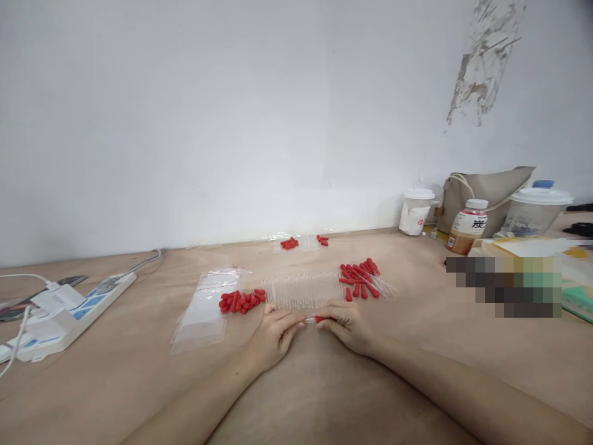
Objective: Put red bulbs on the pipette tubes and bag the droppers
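My left hand (278,332) is closed around a thin clear dropper tube (310,320), most of it hidden by the fingers. In my right hand (346,324) the fingertips pinch a red rubber bulb (319,319), which meets the tube's end between the hands. Just beyond them a row of clear dropper tubes (303,290) lies side by side. A pile of loose red bulbs (241,301) is left of the row. To its right, several red bulbs (359,272) lie in a heap, some with droppers (384,287) attached.
Flat clear zip bags (206,312) lie at the left. Another bag of tubes and bulbs (303,243) rests against the wall. A power strip (88,312) with chargers is far left. Cups (417,213), a bottle (467,227) and a grey bag (486,188) stand at the back right.
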A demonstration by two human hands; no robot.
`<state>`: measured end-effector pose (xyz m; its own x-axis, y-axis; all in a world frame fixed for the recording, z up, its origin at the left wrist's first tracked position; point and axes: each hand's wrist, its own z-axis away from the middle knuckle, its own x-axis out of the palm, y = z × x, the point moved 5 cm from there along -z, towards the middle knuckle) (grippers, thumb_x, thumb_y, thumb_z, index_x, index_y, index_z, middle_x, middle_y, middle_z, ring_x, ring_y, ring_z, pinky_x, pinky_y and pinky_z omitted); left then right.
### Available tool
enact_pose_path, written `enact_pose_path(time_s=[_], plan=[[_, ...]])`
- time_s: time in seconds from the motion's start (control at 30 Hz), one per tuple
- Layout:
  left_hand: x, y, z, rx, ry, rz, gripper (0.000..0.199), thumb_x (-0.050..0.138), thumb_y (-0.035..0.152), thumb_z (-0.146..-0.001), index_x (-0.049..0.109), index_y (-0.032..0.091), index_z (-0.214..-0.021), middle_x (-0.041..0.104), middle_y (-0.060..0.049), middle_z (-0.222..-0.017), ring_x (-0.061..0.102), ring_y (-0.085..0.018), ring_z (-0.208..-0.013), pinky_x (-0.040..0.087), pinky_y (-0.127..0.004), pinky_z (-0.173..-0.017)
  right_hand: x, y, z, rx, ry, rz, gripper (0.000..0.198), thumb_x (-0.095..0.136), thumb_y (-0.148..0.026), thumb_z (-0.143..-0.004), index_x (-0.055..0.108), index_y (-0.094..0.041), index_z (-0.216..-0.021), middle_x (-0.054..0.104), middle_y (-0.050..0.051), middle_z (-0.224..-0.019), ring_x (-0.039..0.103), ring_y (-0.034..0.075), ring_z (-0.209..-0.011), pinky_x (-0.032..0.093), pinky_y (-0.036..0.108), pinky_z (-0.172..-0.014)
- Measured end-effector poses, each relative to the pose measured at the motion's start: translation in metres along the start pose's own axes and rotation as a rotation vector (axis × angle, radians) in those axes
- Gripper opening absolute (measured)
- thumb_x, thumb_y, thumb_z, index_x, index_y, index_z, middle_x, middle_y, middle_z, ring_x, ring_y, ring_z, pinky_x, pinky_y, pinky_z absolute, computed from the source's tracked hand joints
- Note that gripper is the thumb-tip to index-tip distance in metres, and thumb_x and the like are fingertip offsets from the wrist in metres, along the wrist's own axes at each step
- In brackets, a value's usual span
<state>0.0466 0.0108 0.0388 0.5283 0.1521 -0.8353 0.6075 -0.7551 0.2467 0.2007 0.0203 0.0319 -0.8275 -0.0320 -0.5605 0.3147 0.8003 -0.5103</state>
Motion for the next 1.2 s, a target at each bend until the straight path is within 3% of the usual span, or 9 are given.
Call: enact_pose_path(time_s=[0.4,0.67,0.8,0.9,1.0,1.1,1.2], plan=[[0.004,0.004,0.001,0.012,-0.059,-0.077,0.028,0.034,0.026,-0.09,0.062,0.022,-0.093,0.065,-0.004,-0.076,0.057,-0.016,-0.072,0.03,-0.032,-0.074,0.007,-0.008,0.001,-0.128,-0.156,0.33,0.018,0.047,-0.022,-0.081,0.06,-0.021,-0.093,0.059,0.003,-0.074,0.051,0.015,-0.071,0.035,0.03,-0.069],[0.006,0.004,0.001,-0.003,-0.051,-0.048,0.028,0.034,0.027,-0.089,0.062,0.021,-0.09,0.064,-0.003,-0.072,0.056,-0.015,-0.069,0.031,-0.032,-0.074,0.009,-0.011,-0.004,-0.139,-0.157,0.29,0.019,0.048,-0.022,-0.081,0.06,-0.022,-0.096,0.061,0.003,-0.077,0.053,0.015,-0.073,0.037,0.029,-0.069],[0.005,0.003,-0.001,-0.033,-0.015,-0.04,0.028,0.034,0.026,-0.09,0.06,0.021,-0.088,0.063,-0.002,-0.073,0.055,-0.014,-0.067,0.032,-0.032,-0.073,0.005,-0.007,-0.006,0.004,-0.087,0.108,0.016,0.05,-0.024,-0.08,0.062,-0.023,-0.091,0.062,0.002,-0.078,0.056,0.014,-0.074,0.041,0.028,-0.069],[0.002,0.005,-0.002,-0.025,0.007,0.007,0.025,0.034,0.027,-0.09,0.057,0.021,-0.098,0.065,-0.002,-0.082,0.055,-0.014,-0.072,0.032,-0.033,-0.079,0.003,0.001,-0.007,0.183,0.052,-0.158,0.013,0.056,-0.027,-0.076,0.059,-0.02,-0.086,0.062,0.002,-0.079,0.057,0.013,-0.074,0.045,0.026,-0.069],[-0.002,0.007,-0.002,0.005,0.03,0.036,0.027,0.038,0.03,-0.088,0.051,0.021,-0.11,0.063,-0.005,-0.093,0.055,-0.016,-0.083,0.031,-0.035,-0.086,-0.003,0.011,-0.012,0.319,0.185,-0.385,0.023,0.062,-0.035,-0.069,0.055,-0.019,-0.084,0.06,0.001,-0.073,0.057,0.013,-0.069,0.046,0.025,-0.064],[-0.008,0.005,-0.001,-0.021,0.084,0.023,0.032,0.038,0.03,-0.088,0.046,0.019,-0.117,0.058,-0.007,-0.105,0.05,-0.019,-0.096,0.03,-0.037,-0.089,-0.034,0.028,-0.021,0.398,0.278,-0.384,0.033,0.056,-0.04,-0.073,0.054,-0.02,-0.1,0.059,0.001,-0.074,0.056,0.012,-0.066,0.046,0.024,-0.059],[-0.009,0.003,-0.001,-0.059,0.095,0.012,0.028,0.037,0.029,-0.088,0.048,0.02,-0.113,0.057,-0.007,-0.105,0.048,-0.02,-0.098,0.032,-0.036,-0.087,-0.088,0.057,-0.031,0.497,0.318,-0.138,0.038,0.042,-0.039,-0.081,0.051,-0.02,-0.113,0.058,0.0,-0.068,0.054,0.012,-0.059,0.043,0.024,-0.054]])
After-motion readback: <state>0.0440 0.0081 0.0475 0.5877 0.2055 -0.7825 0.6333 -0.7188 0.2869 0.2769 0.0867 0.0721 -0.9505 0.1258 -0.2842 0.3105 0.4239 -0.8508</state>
